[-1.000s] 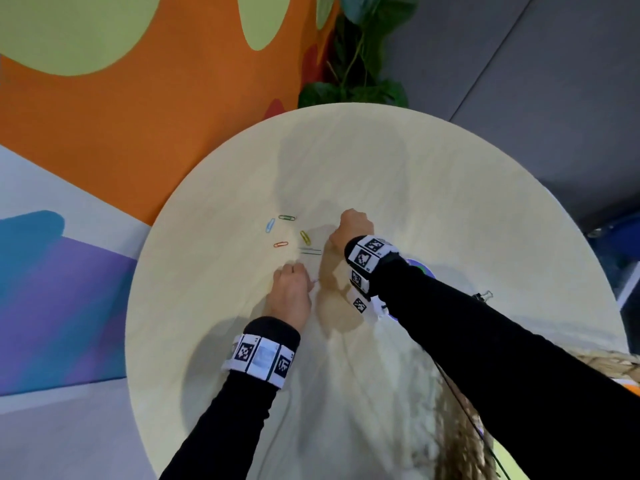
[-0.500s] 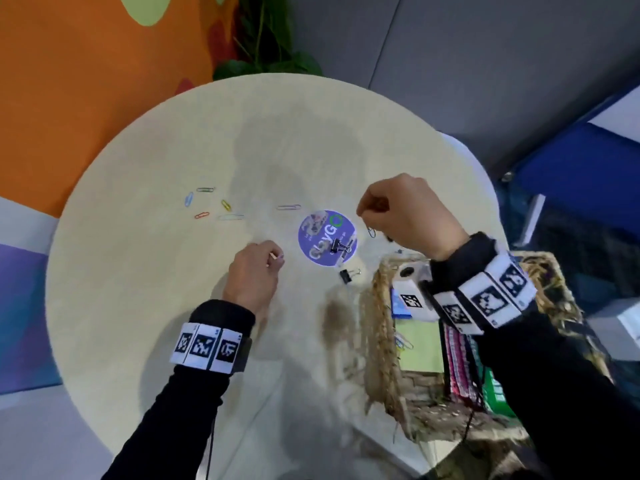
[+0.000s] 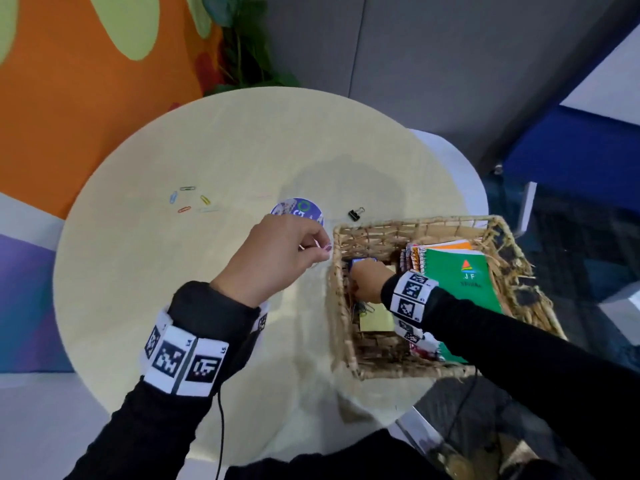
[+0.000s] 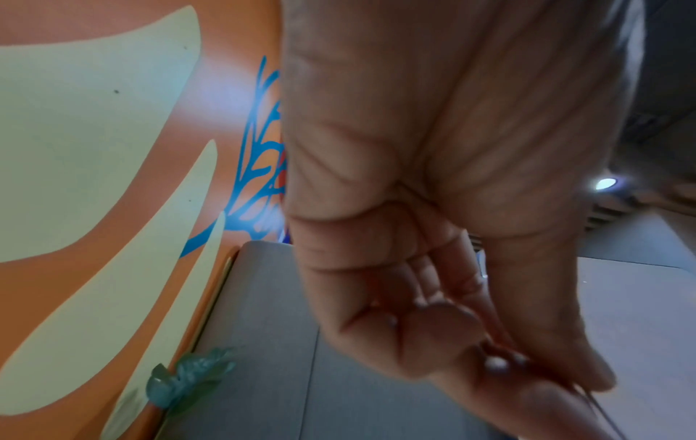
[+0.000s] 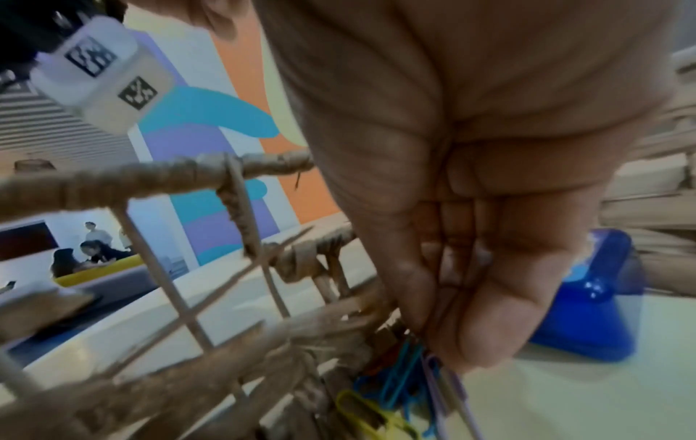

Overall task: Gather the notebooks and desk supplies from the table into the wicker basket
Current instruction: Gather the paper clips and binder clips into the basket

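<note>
The wicker basket [image 3: 408,225] stands at the table's right edge and holds a green spiral notebook [image 3: 460,282], more notebooks under it, yellow sticky notes [image 3: 375,318] and a blue plastic item [image 5: 587,300]. My right hand [image 3: 360,289] is down inside the basket's left end. In the right wrist view its thumb and fingers [image 5: 433,321] pinch a thin wire paper clip just above a pile of coloured clips [image 5: 395,387]. My left hand [image 3: 320,249] hovers above the table beside the basket's left rim and pinches a pale paper clip [image 3: 317,244].
Several coloured paper clips [image 3: 188,199] lie loose on the round table [image 3: 138,289] at the left. A round purple sticker [image 3: 298,209] and a black binder clip [image 3: 356,213] lie just beyond the basket. A plant [image 3: 242,46] stands behind the table.
My right hand has dropped from above the basket's rim down into the basket. My left hand has lifted off the table and moved right, up to the basket. The head view has swung right.
</note>
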Demonstrator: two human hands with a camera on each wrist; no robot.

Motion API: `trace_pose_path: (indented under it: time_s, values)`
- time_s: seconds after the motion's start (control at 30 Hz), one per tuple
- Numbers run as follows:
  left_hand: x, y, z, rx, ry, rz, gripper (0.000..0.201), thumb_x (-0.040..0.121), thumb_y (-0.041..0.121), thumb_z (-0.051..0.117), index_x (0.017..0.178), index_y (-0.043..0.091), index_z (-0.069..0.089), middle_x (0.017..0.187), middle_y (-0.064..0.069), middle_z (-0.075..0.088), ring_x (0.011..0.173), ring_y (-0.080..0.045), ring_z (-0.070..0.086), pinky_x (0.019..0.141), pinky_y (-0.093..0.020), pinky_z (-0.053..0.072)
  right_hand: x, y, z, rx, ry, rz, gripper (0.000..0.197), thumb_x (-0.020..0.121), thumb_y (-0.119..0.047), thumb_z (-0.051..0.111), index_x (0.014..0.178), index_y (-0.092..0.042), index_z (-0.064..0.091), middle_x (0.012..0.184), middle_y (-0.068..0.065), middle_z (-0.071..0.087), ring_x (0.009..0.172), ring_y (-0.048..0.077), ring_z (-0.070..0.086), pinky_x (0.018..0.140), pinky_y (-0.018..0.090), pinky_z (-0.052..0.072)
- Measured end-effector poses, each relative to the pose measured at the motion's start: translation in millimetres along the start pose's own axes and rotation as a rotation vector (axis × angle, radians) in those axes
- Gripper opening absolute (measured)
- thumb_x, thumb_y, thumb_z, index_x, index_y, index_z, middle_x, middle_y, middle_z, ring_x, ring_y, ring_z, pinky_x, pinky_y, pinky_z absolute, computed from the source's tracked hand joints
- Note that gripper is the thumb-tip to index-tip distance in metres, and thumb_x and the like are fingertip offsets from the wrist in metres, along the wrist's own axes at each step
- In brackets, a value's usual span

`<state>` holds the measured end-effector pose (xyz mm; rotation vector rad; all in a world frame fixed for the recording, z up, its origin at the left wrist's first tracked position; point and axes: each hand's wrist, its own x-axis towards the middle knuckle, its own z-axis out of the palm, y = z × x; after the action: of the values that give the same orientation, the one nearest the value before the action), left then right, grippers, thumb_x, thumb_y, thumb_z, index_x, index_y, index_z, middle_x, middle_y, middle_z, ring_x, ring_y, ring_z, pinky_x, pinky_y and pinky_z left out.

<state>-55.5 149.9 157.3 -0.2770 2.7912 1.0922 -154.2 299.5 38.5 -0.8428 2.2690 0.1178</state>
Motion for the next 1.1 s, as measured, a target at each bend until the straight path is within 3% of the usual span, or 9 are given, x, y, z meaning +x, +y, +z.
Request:
trace_pose_path:
  time_s: [0.2,0.3,0.5,0.6,0.67,0.77,0.83,0.93,1.1]
  values:
    - [8,22,40,0.171,-0.162,0.018,0.015,0.083,0.021,0.069,0.095,0.014,0.072,0.084,-0.003,0.072,0.088,-0.020,0.067,0.074,-0.027,0.047,-10,13,-10,0.039,0.100,0.019,0.007,0.086,-0.008,0.058,0.085,-0.007,0.065,0.086,0.013,0.057,0.077,0.023,0.054,0.067,0.027,0.038]
    - [29,31,79,0.302,-0.264,0.040,0.020,0.082,0.013,0.067,0.101,0.009,0.068,0.102,-0.008,0.071,0.098,-0.025,0.064,0.079,-0.030,0.046,-40,47,-19,0.165,0.233,0.071,0.016,0.084,-0.010,0.062,0.096,-0.007,0.071,0.099,0.011,0.069,0.094,0.026,0.063,0.073,0.028,0.044]
    - [60,57,134,0.622,-0.599,0.007,0.010,0.092,-0.002,0.047,0.093,-0.001,0.057,0.071,-0.012,0.054,0.058,-0.021,0.049,0.057,-0.027,0.042,-101,94,-10,0.399,0.427,0.151,0.016,0.083,-0.016,0.066,0.095,-0.008,0.073,0.084,0.007,0.071,0.084,0.023,0.065,0.076,0.031,0.048]
    - [69,53,153,0.954,-0.807,0.225,0.027,0.100,0.014,0.040,0.121,0.005,0.054,0.114,-0.016,0.059,0.106,-0.027,0.059,0.088,-0.023,0.047,-120,103,0,0.446,0.417,0.151,0.019,0.086,-0.018,0.067,0.101,-0.008,0.073,0.088,0.006,0.072,0.081,0.016,0.063,0.080,0.030,0.050]
    - [74,43,158,1.034,-0.759,0.313,0.028,0.100,0.018,0.040,0.121,0.009,0.057,0.119,-0.006,0.053,0.128,-0.025,0.050,0.088,-0.028,0.041,-123,107,6,0.475,0.419,0.154,0.020,0.085,-0.019,0.068,0.102,-0.008,0.072,0.094,0.008,0.075,0.081,0.014,0.064,0.079,0.029,0.051]
    - [78,41,154,0.871,-0.743,0.189,0.029,0.096,0.017,0.047,0.120,0.007,0.060,0.117,-0.009,0.058,0.116,-0.029,0.059,0.082,-0.033,0.045,-121,108,12,0.494,0.418,0.155,0.019,0.084,-0.019,0.070,0.100,-0.010,0.073,0.092,0.006,0.076,0.075,0.011,0.063,0.072,0.026,0.050]
    - [80,46,148,0.733,-0.760,-0.017,0.018,0.097,0.015,0.047,0.095,0.009,0.063,0.118,-0.012,0.062,0.093,-0.027,0.063,0.088,-0.031,0.053,-118,107,11,0.498,0.412,0.148,0.018,0.083,-0.019,0.070,0.098,-0.012,0.074,0.090,0.005,0.076,0.075,0.011,0.065,0.072,0.026,0.051]
    - [87,51,126,0.425,-0.556,-0.006,0.033,0.093,0.008,0.051,0.060,0.004,0.048,0.067,-0.005,0.053,0.057,-0.016,0.049,0.047,-0.018,0.042,-113,98,-1,0.490,0.430,0.125,0.009,0.082,-0.019,0.071,0.090,-0.017,0.075,0.077,-0.001,0.073,0.066,0.004,0.063,0.061,0.016,0.045]
    - [85,-7,36,0.041,-0.051,-0.011,0.015,0.085,0.014,0.061,0.084,0.004,0.071,0.090,-0.013,0.074,0.081,-0.025,0.065,0.077,-0.032,0.051,-98,55,-52,0.524,0.526,-0.002,0.014,0.080,-0.018,0.073,0.073,-0.030,0.068,0.072,-0.006,0.074,0.065,0.008,0.067,0.068,0.031,0.053]
